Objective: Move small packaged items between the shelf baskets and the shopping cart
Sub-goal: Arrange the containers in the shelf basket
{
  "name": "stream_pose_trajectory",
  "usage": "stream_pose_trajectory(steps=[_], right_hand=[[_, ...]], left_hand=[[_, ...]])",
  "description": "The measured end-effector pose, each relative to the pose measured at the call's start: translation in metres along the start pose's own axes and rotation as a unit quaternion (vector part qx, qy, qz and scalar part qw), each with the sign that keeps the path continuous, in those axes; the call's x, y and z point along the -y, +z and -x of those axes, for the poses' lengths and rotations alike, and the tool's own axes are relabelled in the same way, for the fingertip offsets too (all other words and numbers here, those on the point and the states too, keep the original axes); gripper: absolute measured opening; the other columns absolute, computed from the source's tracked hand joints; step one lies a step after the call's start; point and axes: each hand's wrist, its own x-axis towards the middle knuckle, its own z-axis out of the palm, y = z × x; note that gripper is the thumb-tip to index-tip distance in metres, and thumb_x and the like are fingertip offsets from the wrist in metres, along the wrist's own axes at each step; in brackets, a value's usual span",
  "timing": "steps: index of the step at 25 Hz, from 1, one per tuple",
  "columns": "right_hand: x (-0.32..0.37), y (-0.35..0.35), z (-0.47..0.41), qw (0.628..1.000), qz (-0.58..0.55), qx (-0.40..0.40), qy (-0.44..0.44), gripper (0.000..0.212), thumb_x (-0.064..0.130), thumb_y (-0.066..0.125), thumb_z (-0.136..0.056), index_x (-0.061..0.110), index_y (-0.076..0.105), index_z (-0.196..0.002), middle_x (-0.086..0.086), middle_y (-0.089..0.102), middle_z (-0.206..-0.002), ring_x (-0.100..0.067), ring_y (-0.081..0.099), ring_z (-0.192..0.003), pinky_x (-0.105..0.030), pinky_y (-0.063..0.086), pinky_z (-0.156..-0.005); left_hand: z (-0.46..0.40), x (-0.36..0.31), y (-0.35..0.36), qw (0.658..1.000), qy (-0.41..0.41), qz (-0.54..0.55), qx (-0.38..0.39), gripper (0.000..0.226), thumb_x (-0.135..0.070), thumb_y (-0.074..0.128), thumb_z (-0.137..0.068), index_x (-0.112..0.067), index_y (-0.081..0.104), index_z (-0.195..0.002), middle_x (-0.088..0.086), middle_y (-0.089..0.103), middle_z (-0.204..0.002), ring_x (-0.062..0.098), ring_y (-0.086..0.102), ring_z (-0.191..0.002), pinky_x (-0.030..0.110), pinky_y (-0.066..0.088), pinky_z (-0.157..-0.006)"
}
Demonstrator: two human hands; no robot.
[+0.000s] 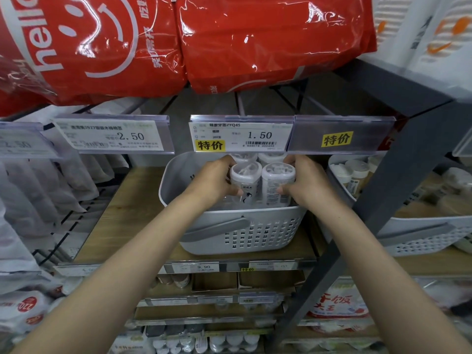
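A white perforated basket (255,231) with a grey handle stands on the wooden shelf. Inside it are several small clear jars with white lids. My left hand (214,180) grips the front left jar (246,182), with the thumb across its front. My right hand (305,180) grips the front right jar (277,183) in the same way. Both jars stand upright, side by side, above the basket's rim. Two more jars (258,157) show behind them, partly hidden by the price tags. No shopping cart is in view.
Price tags (240,135) hang just above the basket's back. Red bagged goods (268,39) fill the shelf overhead. A second white basket (419,233) with jars stands to the right, behind a grey diagonal shelf strut (398,180). White packets (38,190) hang at the left.
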Motion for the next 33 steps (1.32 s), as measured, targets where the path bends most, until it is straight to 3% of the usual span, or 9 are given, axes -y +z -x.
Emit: stream_pose_trajectory(steps=[4,9,15,19,24,27,30,33], right_hand=[[0.000,0.003,0.000,1.000,0.013,-0.016,-0.008,0.049,0.007,0.076,-0.076,0.012,0.052,-0.118,-0.007,0.058,-0.122,-0.026,0.055,-0.112,-0.026,0.039,-0.078],[0.001,0.006,0.006,0.996,0.044,-0.055,-0.046,0.046,0.003,0.071,-0.079,0.007,0.054,-0.121,-0.012,0.054,-0.124,-0.027,0.053,-0.112,-0.028,0.040,-0.083],[-0.001,0.004,0.007,0.997,0.052,-0.039,-0.048,0.060,0.006,0.073,-0.075,0.010,0.050,-0.130,-0.009,0.049,-0.129,-0.025,0.049,-0.117,-0.021,0.033,-0.079],[0.000,0.002,0.015,0.996,0.048,-0.027,-0.072,0.060,0.011,0.071,-0.079,0.010,0.047,-0.134,-0.009,0.046,-0.133,-0.024,0.047,-0.120,-0.023,0.034,-0.085],[0.005,-0.009,0.033,0.991,0.040,-0.074,-0.106,0.048,0.015,0.064,-0.085,0.009,0.050,-0.130,-0.008,0.049,-0.130,-0.023,0.046,-0.121,-0.030,0.038,-0.096],[0.009,-0.018,0.062,0.982,0.045,-0.100,-0.155,0.039,0.020,0.058,-0.091,0.011,0.051,-0.128,-0.005,0.051,-0.127,-0.021,0.049,-0.117,-0.034,0.042,-0.095],[-0.001,-0.026,0.111,0.950,0.102,-0.167,-0.241,0.026,0.017,0.054,-0.091,0.006,0.062,-0.114,-0.007,0.062,-0.112,-0.024,0.059,-0.103,-0.039,0.051,-0.083],[-0.043,-0.034,0.166,0.936,0.149,-0.222,-0.227,0.022,0.014,0.055,-0.091,0.003,0.068,-0.105,-0.010,0.067,-0.106,-0.024,0.063,-0.097,-0.036,0.050,-0.081]], left_hand=[[0.001,-0.001,0.000,1.000,-0.011,0.007,0.010,0.049,-0.012,0.083,-0.068,-0.017,0.056,-0.109,-0.003,0.062,-0.093,0.020,0.062,-0.093,0.033,0.050,-0.086],[0.004,-0.002,0.001,1.000,-0.016,0.018,0.001,0.040,-0.016,0.081,-0.071,-0.024,0.052,-0.096,-0.008,0.058,-0.084,0.016,0.059,-0.086,0.024,0.042,-0.074],[0.007,0.001,-0.002,1.000,-0.021,0.010,0.003,0.035,-0.026,0.080,-0.073,-0.024,0.055,-0.097,-0.006,0.062,-0.091,0.015,0.060,-0.092,0.030,0.049,-0.083],[0.014,0.002,-0.010,0.999,-0.045,-0.011,0.018,0.041,-0.036,0.075,-0.078,-0.018,0.057,-0.110,0.000,0.063,-0.101,0.017,0.060,-0.092,0.038,0.053,-0.084],[0.036,-0.004,-0.030,0.997,-0.059,-0.048,0.016,0.046,-0.037,0.067,-0.084,-0.015,0.053,-0.123,0.001,0.062,-0.110,0.018,0.061,-0.094,0.031,0.050,-0.081],[0.057,-0.015,-0.033,0.991,0.013,-0.130,-0.027,0.045,-0.039,0.061,-0.088,-0.018,0.054,-0.127,0.000,0.061,-0.122,0.018,0.057,-0.109,0.028,0.044,-0.087],[0.086,-0.032,-0.021,0.969,0.155,-0.181,-0.066,0.042,-0.033,0.056,-0.092,-0.016,0.053,-0.130,0.002,0.057,-0.129,0.021,0.053,-0.117,0.033,0.043,-0.091],[0.107,-0.051,0.005,0.932,0.304,-0.183,-0.074,0.041,-0.029,0.053,-0.092,-0.012,0.055,-0.129,0.004,0.058,-0.127,0.022,0.053,-0.117,0.037,0.044,-0.096]])
